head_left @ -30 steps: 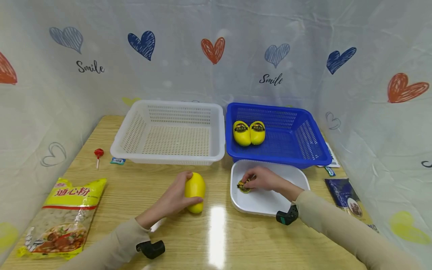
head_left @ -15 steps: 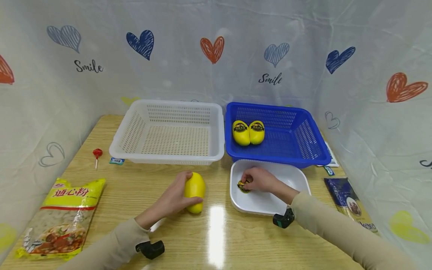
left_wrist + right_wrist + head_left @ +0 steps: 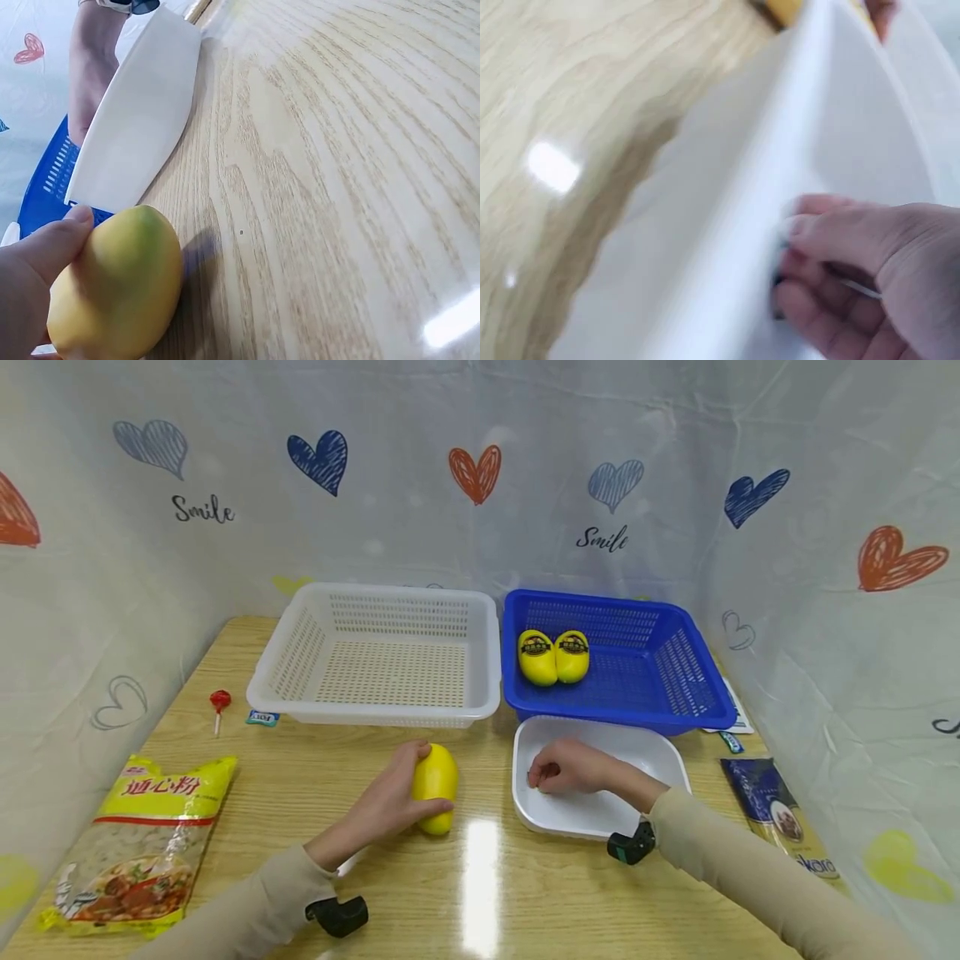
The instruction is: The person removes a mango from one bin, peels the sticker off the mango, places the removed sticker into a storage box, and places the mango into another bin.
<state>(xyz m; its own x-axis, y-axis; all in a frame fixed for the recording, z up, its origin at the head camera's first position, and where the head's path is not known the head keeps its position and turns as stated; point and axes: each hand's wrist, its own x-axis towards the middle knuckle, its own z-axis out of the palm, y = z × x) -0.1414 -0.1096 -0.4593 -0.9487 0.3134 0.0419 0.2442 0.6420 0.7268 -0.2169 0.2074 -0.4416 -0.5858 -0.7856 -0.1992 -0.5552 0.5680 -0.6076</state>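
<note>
My left hand (image 3: 390,797) grips a yellow mango (image 3: 437,787) on the table, fingers along its far side and thumb at its near end. No label shows on the mango, which has a greenish tip in the left wrist view. Inside a white plastic tub (image 3: 637,743), my right hand (image 3: 573,766) has its fingers curled, thumb against index finger, low at the tub's left side. It pinches a dark sticker (image 3: 778,289), mostly hidden behind the fingers. Two mangoes (image 3: 555,670) bearing black stickers lie side by side in a blue basket (image 3: 622,668).
A white basket (image 3: 390,672) stands left of the blue one. Around the table lie a macaroni bag (image 3: 150,843), a red lollipop (image 3: 220,700), small blue wrapped sweets (image 3: 262,717) and a navy and gold packet (image 3: 780,814). A curtain hangs behind.
My right hand's fingers have curled in further over the sticker, whose printed face showed on the tub floor before and is now almost covered. The left hand and its mango have stayed put.
</note>
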